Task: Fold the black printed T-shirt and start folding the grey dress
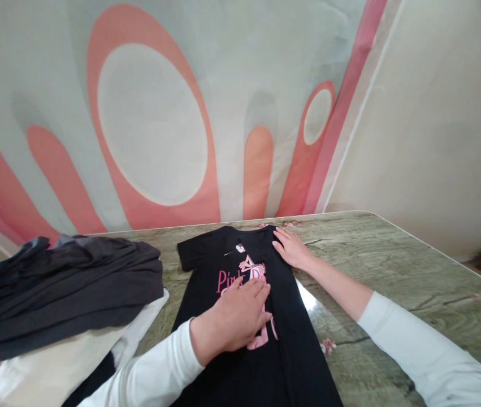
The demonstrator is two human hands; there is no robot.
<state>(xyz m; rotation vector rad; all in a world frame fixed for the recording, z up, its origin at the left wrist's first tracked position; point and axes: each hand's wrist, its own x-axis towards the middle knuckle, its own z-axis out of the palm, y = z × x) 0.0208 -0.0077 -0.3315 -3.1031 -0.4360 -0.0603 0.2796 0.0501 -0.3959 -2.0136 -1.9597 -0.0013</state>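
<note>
A black T-shirt [248,373] with a pink printed figure and pink lettering lies on the table, its right side folded inward over the print. Its left sleeve sticks out to the side. My left hand [240,314] rests flat on the shirt's middle, over part of the print, with fingers extended. At the shirt's upper right folded edge lies my right hand [291,247], fingers stretched out and touching the fabric. Neither hand grips anything. Part of the lettering is hidden under the fold and my left hand.
Left of the shirt is a heap of clothes, with a dark grey garment [66,288] on top of cream and white ones [62,362]. The wood-patterned table [363,254] ends at a wall with a coral-patterned backdrop [151,209].
</note>
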